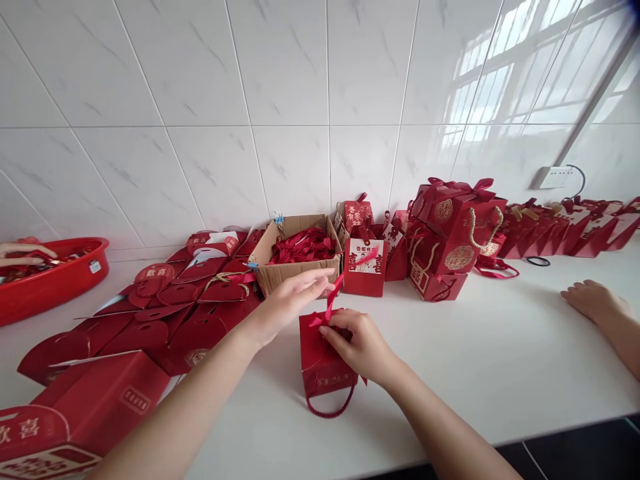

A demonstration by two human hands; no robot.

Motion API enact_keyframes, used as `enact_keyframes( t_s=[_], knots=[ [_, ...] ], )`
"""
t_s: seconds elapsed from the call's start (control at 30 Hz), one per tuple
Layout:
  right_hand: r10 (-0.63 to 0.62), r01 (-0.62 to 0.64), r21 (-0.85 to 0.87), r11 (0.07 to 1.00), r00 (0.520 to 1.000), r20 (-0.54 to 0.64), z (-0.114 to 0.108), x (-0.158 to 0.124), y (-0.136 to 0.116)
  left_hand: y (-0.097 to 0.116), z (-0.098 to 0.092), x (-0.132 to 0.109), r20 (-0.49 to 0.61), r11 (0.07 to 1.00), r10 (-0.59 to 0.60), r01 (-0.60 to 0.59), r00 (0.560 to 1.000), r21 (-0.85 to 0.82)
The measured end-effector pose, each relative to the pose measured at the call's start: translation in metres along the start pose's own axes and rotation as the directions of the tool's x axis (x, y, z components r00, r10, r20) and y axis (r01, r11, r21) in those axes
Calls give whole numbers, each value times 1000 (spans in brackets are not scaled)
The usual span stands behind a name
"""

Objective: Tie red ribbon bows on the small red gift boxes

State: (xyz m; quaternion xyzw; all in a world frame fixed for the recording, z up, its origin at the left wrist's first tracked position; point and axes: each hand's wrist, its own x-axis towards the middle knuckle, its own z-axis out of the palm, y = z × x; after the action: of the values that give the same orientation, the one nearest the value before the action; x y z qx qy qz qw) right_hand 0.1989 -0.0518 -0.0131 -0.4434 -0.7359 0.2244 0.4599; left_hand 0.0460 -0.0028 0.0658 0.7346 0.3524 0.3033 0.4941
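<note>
A red gift box (327, 373) stands on the white table in front of me, its dark red cord handle (330, 415) hanging on the near side. A red ribbon (331, 303) rises from a loop on the box top, its loose end sticking up to the right. My right hand (363, 343) rests on the box top, thumb and fingers pinched on the ribbon near the loop. Above the box's left side, my left hand (290, 300) has its fingers stretched out, the tips beside the upright ribbon; whether they touch it is unclear.
Flattened red boxes (165, 313) cover the table at left, near a red basin (100, 267) with another person's hand (25, 253). A cardboard box (280, 270) holds ribbons. Finished red boxes (450, 227) line the wall. Another person's hand (595, 303) lies at right.
</note>
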Motion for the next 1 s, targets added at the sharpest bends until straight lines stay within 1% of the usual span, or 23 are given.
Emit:
enact_keyframes(
  t_s=[0.13, 0.2, 0.3, 0.37, 0.43, 0.5, 0.6, 0.7, 0.87, 0.93, 1.0],
  knots=[
    [47, -47, 49, 998, 999, -11, 2, 0, 5, -26, -5, -10, -90, 980, 38, -20, 995, 198],
    [56, -55, 49, 997, 998, -17, 2, -1, 5, -39, -7, -15, -129, 966, 62, -27, 990, 259],
    [70, -68, 76, 995, 998, -12, 1, -1, 4, -54, -7, -18, -155, 975, 113, -79, 981, 208],
    [89, -87, 137, 987, 996, -8, 0, -1, 4, -60, -6, -19, -133, 983, 138, -119, 982, 143],
    [112, -108, 188, 976, 994, -10, 0, -1, 3, -62, -5, -20, -97, 987, 137, -127, 986, 101],
    [131, -125, 203, 971, 991, -14, 0, -1, 3, -64, -2, -21, -79, 989, 127, -120, 989, 89],
    [138, -127, 198, 972, 989, -42, 1, -2, 3, -65, 4, -21, -96, 985, 134, -122, 986, 121],
    [87, -72, 147, 986, 991, -102, 1, -4, 4, -65, 9, -20, -136, 977, 167, -146, 977, 154],
    [-53, 47, -39, 998, 983, -177, 2, -6, 5, -65, 12, -21, -144, 967, 211, -185, 967, 173],
    [-96, 80, -89, 993, 978, -184, 2, -7, 6, -66, 12, -22, -142, 962, 225, -196, 964, 190],
    [-122, 103, -116, 988, 979, -166, 0, -7, 6, -67, 13, -22, -147, 952, 249, -214, 957, 221]
  ],
)
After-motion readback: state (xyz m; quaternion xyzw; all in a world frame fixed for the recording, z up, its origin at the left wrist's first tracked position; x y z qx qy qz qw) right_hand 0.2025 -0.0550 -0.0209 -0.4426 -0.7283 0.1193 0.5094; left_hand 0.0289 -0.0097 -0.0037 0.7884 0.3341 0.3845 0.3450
